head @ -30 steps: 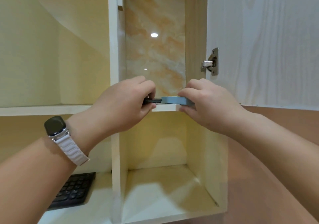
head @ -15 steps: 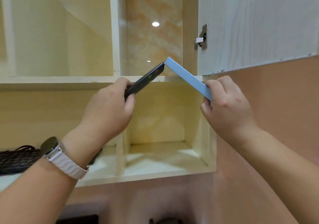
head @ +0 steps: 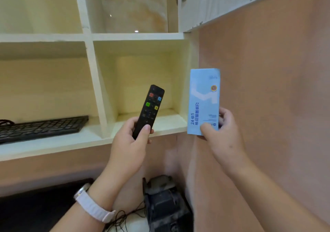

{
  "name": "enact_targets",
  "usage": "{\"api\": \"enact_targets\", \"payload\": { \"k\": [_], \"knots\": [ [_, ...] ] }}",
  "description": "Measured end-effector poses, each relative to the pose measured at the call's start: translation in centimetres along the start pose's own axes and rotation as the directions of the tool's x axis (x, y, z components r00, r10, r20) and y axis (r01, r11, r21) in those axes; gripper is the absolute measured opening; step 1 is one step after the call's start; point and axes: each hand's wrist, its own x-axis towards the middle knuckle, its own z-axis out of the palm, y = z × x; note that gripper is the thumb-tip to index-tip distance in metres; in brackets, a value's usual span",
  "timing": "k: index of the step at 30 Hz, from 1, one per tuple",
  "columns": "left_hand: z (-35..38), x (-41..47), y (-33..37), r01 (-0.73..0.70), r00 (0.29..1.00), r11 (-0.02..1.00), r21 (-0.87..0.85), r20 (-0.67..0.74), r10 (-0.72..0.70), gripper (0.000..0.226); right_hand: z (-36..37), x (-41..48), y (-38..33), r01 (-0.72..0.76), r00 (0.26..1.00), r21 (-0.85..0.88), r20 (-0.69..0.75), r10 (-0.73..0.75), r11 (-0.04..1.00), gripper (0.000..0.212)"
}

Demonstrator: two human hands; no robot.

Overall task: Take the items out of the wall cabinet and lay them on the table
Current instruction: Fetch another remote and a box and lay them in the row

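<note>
My left hand point(head: 128, 146) grips the lower end of a black remote control point(head: 149, 109) with coloured buttons, its face toward me, in front of the lower right cabinet compartment. My right hand point(head: 220, 135) holds a flat light-blue box point(head: 203, 101) with printed text by its bottom end, upright, just right of the cabinet's side wall. Both items are out of the wall cabinet point(head: 139, 36) and held in the air. A black keyboard point(head: 41, 127) lies on the lower left shelf.
The cabinet door point(head: 223, 3) stands open at the upper right. A pink wall point(head: 276, 89) is to the right. Below are a dark bulky object point(head: 164, 205), thin black cables point(head: 123, 219) and a dark surface point(head: 35, 208) at lower left.
Both hands have come down and toward me from the upper shelf, carrying the remote and the blue box, which now face me. The view has tilted downward.
</note>
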Motion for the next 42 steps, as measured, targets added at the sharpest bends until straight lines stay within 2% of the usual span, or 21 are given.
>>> {"api": "enact_targets", "payload": {
  "k": [5, 8, 15, 23, 27, 32, 37, 42],
  "knots": [
    [1.7, -3.1, -2.3, 0.128, 0.992, 0.979, -0.160, 0.036, -0.123, 0.010, -0.5, -2.4, 2.0, -0.164, 0.985, 0.090, 0.067, 0.158, 0.982, 0.024],
    [2.0, -3.9, -4.1, 0.201, 0.979, 0.957, -0.207, 0.087, -0.187, 0.009, -0.3, -3.7, 2.8, -0.204, 0.978, 0.079, 0.059, 0.200, 0.976, 0.026],
    [2.2, -5.3, -7.7, 0.354, 0.920, 0.880, -0.318, 0.286, -0.266, 0.005, 0.4, -8.0, 4.7, -0.317, 0.942, 0.025, -0.104, 0.318, 0.948, 0.022],
    [0.5, -7.0, -11.2, 0.452, 0.828, 0.810, -0.374, 0.514, -0.225, 0.007, 3.0, -13.8, 6.1, -0.414, 0.868, -0.064, -0.328, 0.372, 0.908, 0.026],
    [0.8, -8.7, -13.0, 0.497, 0.749, 0.793, -0.352, 0.635, -0.188, 0.008, 3.5, -17.3, 6.1, -0.468, 0.819, -0.117, -0.430, 0.380, 0.876, 0.025],
    [1.9, -11.7, -12.9, 0.549, 0.611, 0.778, -0.303, 0.781, -0.127, 0.007, 2.7, -21.9, 4.5, -0.536, 0.725, -0.145, -0.584, 0.365, 0.832, 0.024],
    [3.4, -15.6, -9.6, 0.608, 0.463, 0.739, -0.289, 0.886, -0.034, 0.007, 0.4, -27.1, 1.5, -0.573, 0.622, -0.155, -0.722, 0.304, 0.805, 0.029],
    [3.3, -20.4, -4.7, 0.633, 0.321, 0.714, -0.299, 0.941, 0.110, 0.010, -2.0, -32.9, -2.9, -0.564, 0.515, -0.139, -0.830, 0.215, 0.814, 0.024]
  ]
}}
